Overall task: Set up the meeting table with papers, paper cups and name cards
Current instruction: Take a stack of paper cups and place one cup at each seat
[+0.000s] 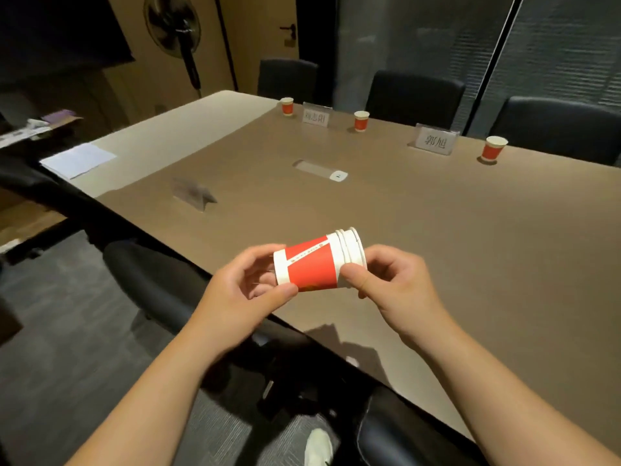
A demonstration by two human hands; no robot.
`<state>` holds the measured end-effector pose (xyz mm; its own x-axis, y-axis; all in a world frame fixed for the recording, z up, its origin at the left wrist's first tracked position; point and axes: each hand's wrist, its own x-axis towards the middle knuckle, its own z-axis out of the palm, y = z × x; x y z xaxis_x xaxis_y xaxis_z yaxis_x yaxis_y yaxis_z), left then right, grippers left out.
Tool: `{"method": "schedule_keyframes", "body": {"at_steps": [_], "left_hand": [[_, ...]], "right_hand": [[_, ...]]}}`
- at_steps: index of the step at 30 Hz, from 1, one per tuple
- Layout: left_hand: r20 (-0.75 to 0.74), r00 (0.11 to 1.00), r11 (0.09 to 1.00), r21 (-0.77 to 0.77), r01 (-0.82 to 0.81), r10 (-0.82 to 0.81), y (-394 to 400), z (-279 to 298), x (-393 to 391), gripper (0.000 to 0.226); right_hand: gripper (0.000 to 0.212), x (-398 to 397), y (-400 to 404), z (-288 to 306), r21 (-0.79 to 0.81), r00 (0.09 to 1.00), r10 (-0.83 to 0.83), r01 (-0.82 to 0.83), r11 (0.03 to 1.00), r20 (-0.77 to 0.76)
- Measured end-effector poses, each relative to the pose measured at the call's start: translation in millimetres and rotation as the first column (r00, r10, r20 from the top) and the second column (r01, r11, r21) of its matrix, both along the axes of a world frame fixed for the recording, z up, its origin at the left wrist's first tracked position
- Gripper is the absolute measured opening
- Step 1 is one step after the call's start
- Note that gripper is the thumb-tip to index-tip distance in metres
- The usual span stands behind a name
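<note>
I hold a nested stack of paper cups (314, 264) on its side above the near edge of the table (437, 230). My left hand (248, 290) grips the base end of the stack, thumb under the red band, fingers curled over the top. My right hand (393, 280) pinches the rim end, thumb against the lowest white rim.

Three single paper cups stand upright along the far edge: one at the far left (287, 106), one at the centre (361, 121), one at the right (493, 148). Two name cards stand between them: the left card (315, 115) and the right card (435, 140). A third, clear card holder (193, 194) stands nearer me, blurred. A sheet of paper (78, 160) lies at the table's left end.
</note>
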<state>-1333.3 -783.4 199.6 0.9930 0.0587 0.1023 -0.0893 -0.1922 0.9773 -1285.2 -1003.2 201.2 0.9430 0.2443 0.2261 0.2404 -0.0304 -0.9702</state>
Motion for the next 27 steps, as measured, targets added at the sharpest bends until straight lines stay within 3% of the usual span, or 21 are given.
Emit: {"method": "schedule_keyframes", "body": {"at_steps": [6, 12, 19, 21, 22, 24, 27], "left_hand": [[-0.045, 0.988, 0.989, 0.009, 0.151, -0.150, -1.7, -2.0, 105.4, 0.047], [-0.110, 0.960, 0.966, -0.017, 0.256, -0.257, -12.0, -18.0, 157.4, 0.051], [-0.166, 0.934, 0.947, -0.094, 0.306, -0.318, -19.7, -46.0, 200.8, 0.052], [-0.192, 0.932, 0.950, -0.105, 0.292, -0.308, -17.8, -54.8, 208.7, 0.050], [-0.207, 0.929, 0.951, -0.115, 0.288, -0.307, -17.9, -59.6, 211.9, 0.050], [-0.231, 0.926, 0.953, -0.123, 0.278, -0.300, -17.7, -67.2, 213.7, 0.049], [-0.266, 0.916, 0.953, -0.116, 0.280, -0.301, -17.4, -76.2, 213.9, 0.046]], "right_hand": [[0.023, 73.4, -6.0, -6.2, 0.018, 0.992, -0.127, 0.128, 0.992, -0.025], [0.020, 99.1, -15.1, -19.8, 0.004, 0.960, -0.253, 0.255, 0.967, -0.116], [0.020, 113.6, -37.1, -29.5, -0.072, 0.847, -0.512, 0.508, 0.859, -0.140], [0.016, 117.0, -55.1, -38.9, -0.195, 0.794, -0.608, 0.596, 0.779, -0.005], [0.013, 119.5, -65.7, -46.7, -0.336, 0.773, -0.625, 0.620, 0.709, 0.108], [0.009, 124.4, -84.0, -69.2, -0.656, 0.796, -0.516, 0.576, 0.488, 0.316], [0.011, 124.2, -91.8, -110.0, -0.910, 0.899, -0.347, 0.354, 0.217, 0.268]]}}
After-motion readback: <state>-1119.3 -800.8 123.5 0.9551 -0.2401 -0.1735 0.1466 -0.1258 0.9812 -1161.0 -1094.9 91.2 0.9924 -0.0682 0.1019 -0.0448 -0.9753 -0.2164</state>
